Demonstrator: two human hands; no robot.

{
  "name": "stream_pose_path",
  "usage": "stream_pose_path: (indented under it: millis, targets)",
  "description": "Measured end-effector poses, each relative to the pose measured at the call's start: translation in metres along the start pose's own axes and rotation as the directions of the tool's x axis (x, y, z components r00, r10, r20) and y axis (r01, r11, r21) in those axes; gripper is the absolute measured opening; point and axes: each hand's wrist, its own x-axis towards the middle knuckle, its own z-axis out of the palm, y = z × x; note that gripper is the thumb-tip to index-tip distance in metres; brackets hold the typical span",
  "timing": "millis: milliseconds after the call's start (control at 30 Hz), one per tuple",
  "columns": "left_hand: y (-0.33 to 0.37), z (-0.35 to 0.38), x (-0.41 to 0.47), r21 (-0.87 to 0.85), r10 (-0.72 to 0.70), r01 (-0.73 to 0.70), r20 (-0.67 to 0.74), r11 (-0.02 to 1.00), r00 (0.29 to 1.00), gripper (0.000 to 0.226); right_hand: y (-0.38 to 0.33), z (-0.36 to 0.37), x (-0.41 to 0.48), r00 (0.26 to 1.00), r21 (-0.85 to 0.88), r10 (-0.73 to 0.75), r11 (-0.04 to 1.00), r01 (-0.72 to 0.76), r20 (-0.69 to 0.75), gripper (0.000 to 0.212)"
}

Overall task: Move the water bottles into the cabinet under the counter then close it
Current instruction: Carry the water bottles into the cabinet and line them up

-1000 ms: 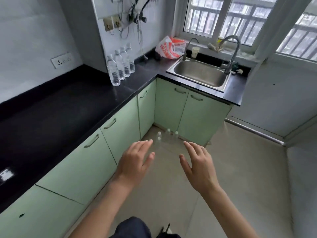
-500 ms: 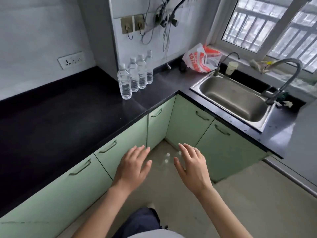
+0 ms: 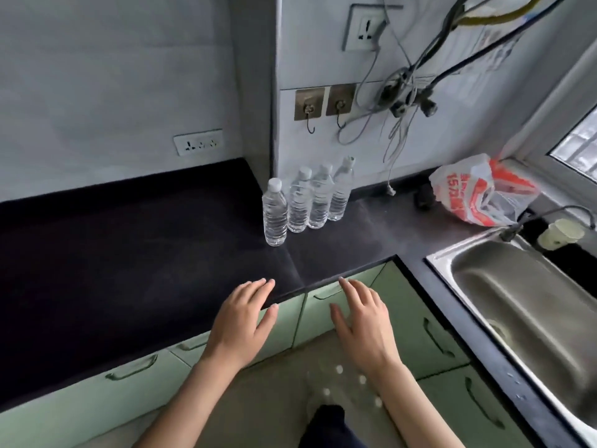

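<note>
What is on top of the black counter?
On the black counter stand four water bottles in a row, with a red and white plastic bag farther right. Whatever the bag hides can't be seen.

Four clear water bottles (image 3: 306, 202) upright in tight diagonal row on black tabletop (image 3: 129, 270), against wall corner; white caps, ribbed lower bodies, filled. More bottles (image 3: 347, 388) on floor near inner corner, faint, only white caps clear. Pale green cabinet doors (image 3: 329, 310) under tabletop, all shut.

Steel sink (image 3: 529, 305) right; plastic bag (image 3: 481, 192) behind; wall hooks (image 3: 323, 103); socket (image 3: 197, 142).
</note>
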Motion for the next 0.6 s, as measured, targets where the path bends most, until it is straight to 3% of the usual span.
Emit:
stream_pose_path:
  millis: [167, 367, 600]
  targets:
    - [0.012, 0.018, 0.031, -0.041, -0.211, 0.209, -0.034, 0.977, 0.977, 0.067, 0.032, 0.005, 0.069, 0.986, 0.081, -0.096, 0.993, 0.086, 0.135, 0.061]
    - [0.013, 0.017, 0.085, -0.091, -0.382, 0.374, -0.093, 0.923, 0.919, 0.075, 0.048, 0.006, 0.151, 0.967, 0.141, -0.205, 0.973, 0.184, 0.151, 0.055]
    - [-0.011, 0.032, 0.156, -0.279, -0.497, 0.464, -0.058, 0.841, 0.866, 0.085, 0.031, 0.033, 0.217, 0.980, 0.279, -0.127, 0.957, 0.081, 0.153, 0.060]
